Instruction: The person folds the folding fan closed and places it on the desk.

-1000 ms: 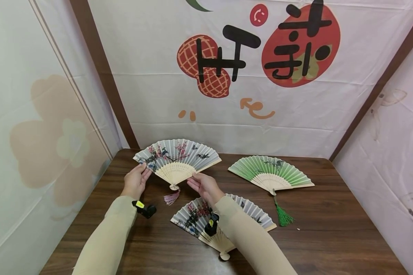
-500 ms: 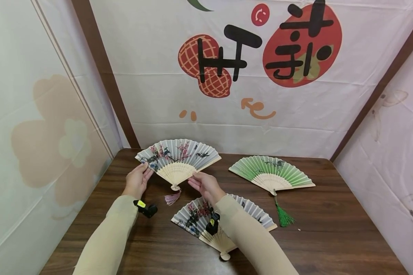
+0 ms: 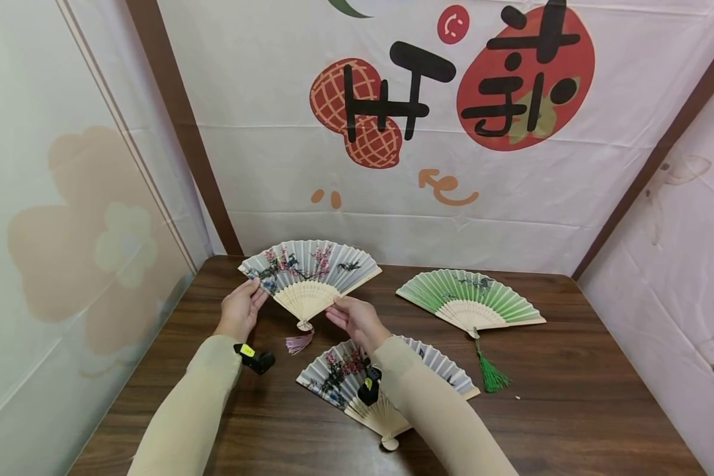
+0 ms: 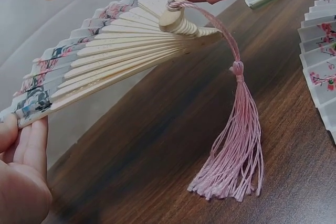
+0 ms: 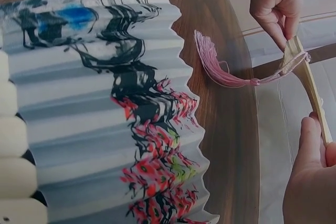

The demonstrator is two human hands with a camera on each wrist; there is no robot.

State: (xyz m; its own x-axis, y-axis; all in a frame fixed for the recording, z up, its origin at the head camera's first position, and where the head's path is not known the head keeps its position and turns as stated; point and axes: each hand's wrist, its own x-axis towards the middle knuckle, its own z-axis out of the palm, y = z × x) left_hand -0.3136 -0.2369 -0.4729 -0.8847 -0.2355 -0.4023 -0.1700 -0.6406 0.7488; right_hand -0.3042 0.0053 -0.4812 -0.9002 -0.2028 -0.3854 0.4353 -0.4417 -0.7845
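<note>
Tabletop [image 3: 571, 370] dark wood grain, rounded back corners; pale cloth walls [image 3: 274, 172] rise behind it and on both sides. Clock read over it in the head view, 12 farthest from the person. Held fan [image 3: 307, 291] at 11, lifted, spread wide; its top edge overlaps the back wall in view, contact cannot be told. Green fan [image 3: 467, 301] at 1, spread, green tassel [image 3: 492, 375] toward 4; wood shows between the two. Near fan [image 3: 379, 413] toward 6, partly hidden by the right sleeve [image 3: 434, 403]. Wood shows from 3 to 5, one pale speck [image 3: 517, 398] on it. Left hand [image 3: 240, 311] pinches the held fan's 8 o'clock edge; right hand [image 3: 357, 320] pinches its 4 o'clock edge. Held fan: grey-white pleats, pink blossom, dark bird toward 2, pierced pale ribs, pink tassel [image 4: 236, 140] hanging from the pivot.
</note>
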